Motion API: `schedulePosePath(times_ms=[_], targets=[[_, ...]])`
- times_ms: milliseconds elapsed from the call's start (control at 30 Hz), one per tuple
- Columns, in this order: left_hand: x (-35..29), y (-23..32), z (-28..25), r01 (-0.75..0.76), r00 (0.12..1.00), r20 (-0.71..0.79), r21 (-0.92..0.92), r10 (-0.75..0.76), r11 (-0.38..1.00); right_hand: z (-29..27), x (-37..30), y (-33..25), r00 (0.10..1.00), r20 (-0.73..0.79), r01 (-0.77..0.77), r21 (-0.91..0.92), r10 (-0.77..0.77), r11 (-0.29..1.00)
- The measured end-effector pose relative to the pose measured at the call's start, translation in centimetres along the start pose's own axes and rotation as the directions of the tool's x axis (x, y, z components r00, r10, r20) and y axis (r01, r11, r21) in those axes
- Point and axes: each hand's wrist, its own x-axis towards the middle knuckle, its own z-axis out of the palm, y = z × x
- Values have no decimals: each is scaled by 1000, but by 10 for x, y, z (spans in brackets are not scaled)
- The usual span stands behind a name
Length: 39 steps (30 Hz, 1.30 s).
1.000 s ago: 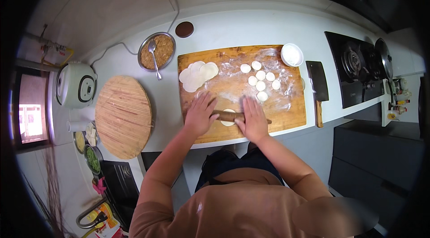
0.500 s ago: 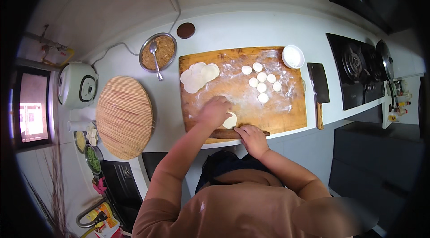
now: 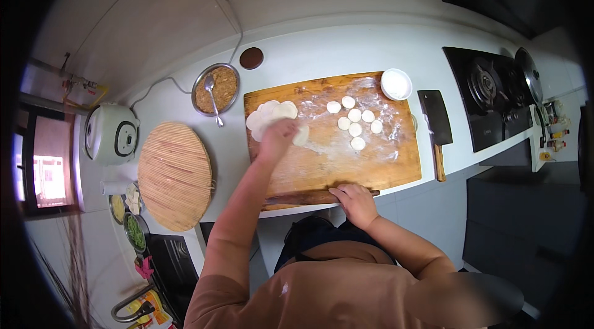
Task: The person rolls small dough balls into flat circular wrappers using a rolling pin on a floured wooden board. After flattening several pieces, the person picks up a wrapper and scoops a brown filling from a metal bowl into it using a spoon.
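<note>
My left hand [image 3: 278,139] reaches over the left half of a floured wooden board [image 3: 346,168]. Its fingers pinch a thin round dough wrapper [image 3: 301,136], beside a cluster of overlapping flat wrappers [image 3: 270,112]. At the board's near edge lies a dark wooden rolling pin [image 3: 297,198]. My right hand [image 3: 357,201] is closed over the pin's right part. Several small white dough discs [image 3: 354,116] sit dusted with flour on the board's right half.
A white bowl of flour [image 3: 396,84] stands on the board's far right corner, with a cleaver [image 3: 436,121] beyond it. Left are a metal bowl of filling [image 3: 226,84] with a spoon, a round slatted mat [image 3: 173,174] and a rice cooker [image 3: 111,134]. A gas stove [image 3: 489,97] stands right.
My left hand has moved away from the rolling pin to the far left, carrying the rolled wrapper to the cluster. My right hand stays on the pin. The view has shifted slightly.
</note>
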Motion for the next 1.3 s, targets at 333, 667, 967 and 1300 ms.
schedulePosePath(times_ms=[333,667,967,1300], targets=[[-7,50,90,-583,748,614,428,251,691,-11,-7,14,990,-142,-24,-20,21,1000],[-35,62,92,-471,677,733,367,61,802,-36,-24,45,993,-97,-77,-31,73,997],[-103,16,65,-496,853,434,496,291,712,-45,-13,65,978,-160,-142,-57,131,988],[-39,5,83,-301,954,245,755,174,582,-38,72,96,965,-197,-219,-251,172,943]])
